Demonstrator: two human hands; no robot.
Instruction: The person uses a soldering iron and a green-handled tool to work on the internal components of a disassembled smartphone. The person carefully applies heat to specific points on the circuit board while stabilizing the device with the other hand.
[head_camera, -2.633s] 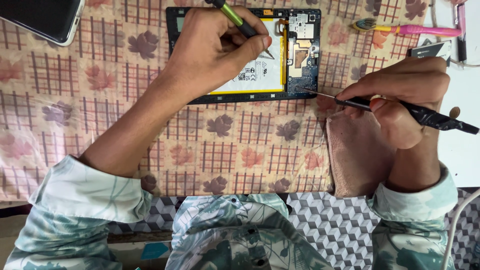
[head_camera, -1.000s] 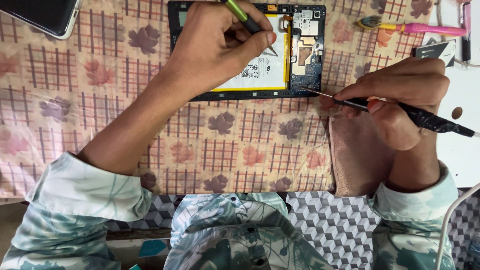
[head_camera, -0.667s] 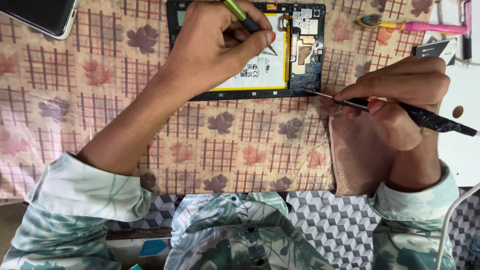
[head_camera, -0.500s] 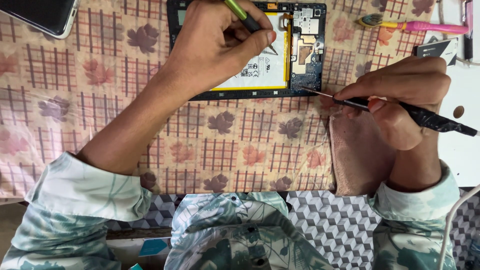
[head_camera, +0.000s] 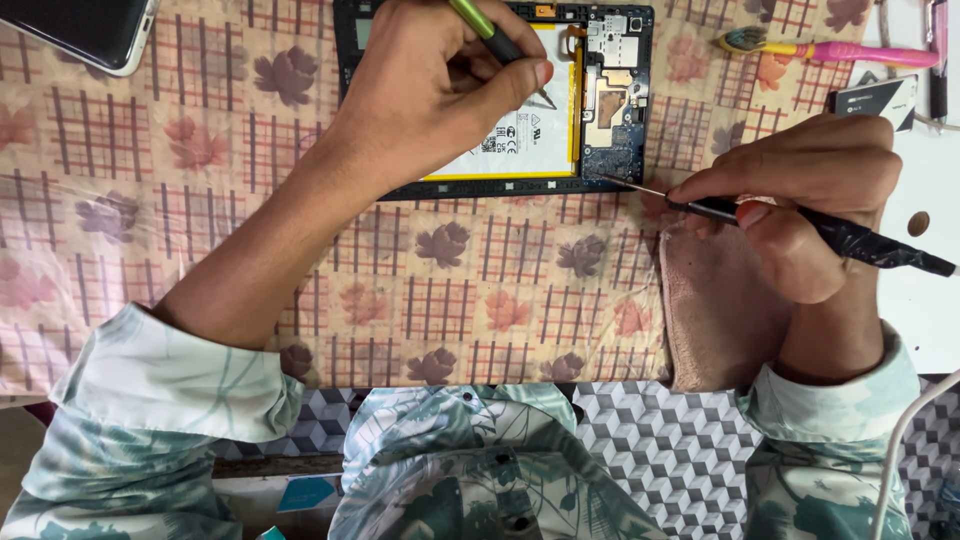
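Green-handled tool (head_camera: 480, 22) pinched by left hand (head_camera: 440, 90) (wrist bent).

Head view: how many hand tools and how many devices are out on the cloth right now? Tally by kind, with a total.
Tools in hand: 2, green-handled tool in left hand, black probe in right hand
Brushes: 1, pink toothbrush
Opened tablets: 1
Closed devices: 1, top left corner
Total: 5

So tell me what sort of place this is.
Probably a small electronics repair bench, perhaps in a home. An opened tablet lies on a patterned tablecloth with its battery and circuit board bared; the left hand and right hand work it with fine tools, and a toothbrush lies nearby.
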